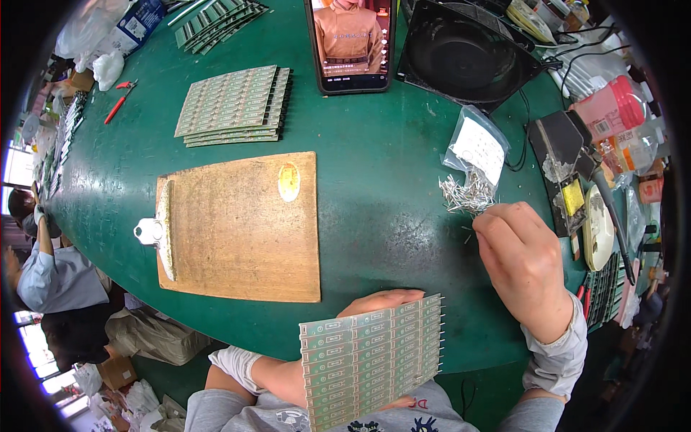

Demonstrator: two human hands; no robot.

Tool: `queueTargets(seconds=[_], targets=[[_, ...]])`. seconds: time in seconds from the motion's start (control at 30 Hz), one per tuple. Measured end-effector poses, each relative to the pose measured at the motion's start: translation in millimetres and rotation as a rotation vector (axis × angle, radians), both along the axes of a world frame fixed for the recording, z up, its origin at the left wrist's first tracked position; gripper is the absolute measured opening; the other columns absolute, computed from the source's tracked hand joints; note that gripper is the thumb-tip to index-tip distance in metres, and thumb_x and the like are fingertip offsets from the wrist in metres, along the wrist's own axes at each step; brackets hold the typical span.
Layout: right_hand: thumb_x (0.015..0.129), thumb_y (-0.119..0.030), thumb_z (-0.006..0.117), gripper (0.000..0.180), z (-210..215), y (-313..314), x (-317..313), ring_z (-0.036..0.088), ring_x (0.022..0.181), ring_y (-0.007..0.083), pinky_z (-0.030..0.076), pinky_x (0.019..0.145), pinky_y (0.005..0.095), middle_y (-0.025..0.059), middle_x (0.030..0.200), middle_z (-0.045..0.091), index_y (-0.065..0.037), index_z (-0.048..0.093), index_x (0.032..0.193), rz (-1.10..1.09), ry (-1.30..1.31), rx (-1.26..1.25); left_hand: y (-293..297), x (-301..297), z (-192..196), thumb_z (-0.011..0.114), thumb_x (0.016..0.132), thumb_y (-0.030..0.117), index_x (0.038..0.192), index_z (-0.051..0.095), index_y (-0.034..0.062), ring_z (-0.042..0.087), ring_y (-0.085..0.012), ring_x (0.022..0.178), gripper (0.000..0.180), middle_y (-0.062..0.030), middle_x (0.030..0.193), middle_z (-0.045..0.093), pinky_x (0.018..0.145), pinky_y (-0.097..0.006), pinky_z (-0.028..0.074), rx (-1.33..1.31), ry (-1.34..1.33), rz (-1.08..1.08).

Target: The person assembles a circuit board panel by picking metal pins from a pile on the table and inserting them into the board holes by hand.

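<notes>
The left hand [374,302] holds a green circuit board panel [371,360] from underneath at about 6 o'clock, its fingers closed around the far edge with only the fingertips showing above the panel. The right hand [522,263], at about 4 o'clock, is curled with its fingertips pinched together at the near edge of a pile of small metal pins [464,194], which spills from a clear plastic bag [475,147] on the green worktop [374,216]; whether a pin is already between the fingertips cannot be made out. Judging by the row of pins along the panel's right edge, picking a single pin cleanly and keeping the panel level and steady would serve this step best. A wooden clipboard [237,227] lies at 9 o'clock, a stack of board panels [234,106] at 11 o'clock, and a phone [351,45] at 12 o'clock, its top cut off. The left palm is hidden by the panel, and the clutter at 3 o'clock is too distorted to name.
</notes>
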State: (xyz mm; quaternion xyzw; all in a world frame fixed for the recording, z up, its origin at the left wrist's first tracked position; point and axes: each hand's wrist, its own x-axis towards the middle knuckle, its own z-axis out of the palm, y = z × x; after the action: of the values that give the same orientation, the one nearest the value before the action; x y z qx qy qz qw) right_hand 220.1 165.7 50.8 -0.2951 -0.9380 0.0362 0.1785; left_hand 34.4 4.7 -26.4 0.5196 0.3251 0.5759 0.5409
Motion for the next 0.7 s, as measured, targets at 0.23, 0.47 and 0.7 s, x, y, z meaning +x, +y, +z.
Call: queueTargets(seconds=[0.23,0.47,0.7], targets=[[0.066,0.009,0.071,0.023,1,1,-2,0.064,0.076,0.0277,0.053,0.063,0.0338,0.0117,0.087,0.064,0.001,0.065,0.086,-0.002,0.137,-0.018,-1,5,-14,0.089,0.069,0.022,0.141,0.034,0.0018,0.042,-0.0338,0.133,0.093,-0.0213,0.143,0.04,0.107,-0.044,0.038,0.081,0.075,0.066],[0.067,-0.002,0.079,0.021,16,-20,-7,0.065,0.071,0.0252,0.052,0.061,0.0328,0.0119,0.083,0.066,-0.003,0.07,0.085,0.062,0.405,-0.594,2,8,-5,0.089,0.069,0.02,0.139,0.038,0.0025,0.042,-0.0341,0.133,0.089,-0.0216,0.142,0.043,0.106,-0.046,0.039,0.043,-0.026,0.066],[0.064,-0.004,0.081,0.024,6,-21,-13,0.06,0.073,0.0226,0.048,0.061,0.0317,0.0088,0.088,0.061,-0.004,0.071,0.085,0.239,0.445,-0.664,2,5,18,0.088,0.071,0.018,0.14,0.039,0.0026,0.042,-0.0335,0.133,0.087,-0.0217,0.142,0.043,0.107,-0.045,0.04,-0.069,-0.19,0.082]])
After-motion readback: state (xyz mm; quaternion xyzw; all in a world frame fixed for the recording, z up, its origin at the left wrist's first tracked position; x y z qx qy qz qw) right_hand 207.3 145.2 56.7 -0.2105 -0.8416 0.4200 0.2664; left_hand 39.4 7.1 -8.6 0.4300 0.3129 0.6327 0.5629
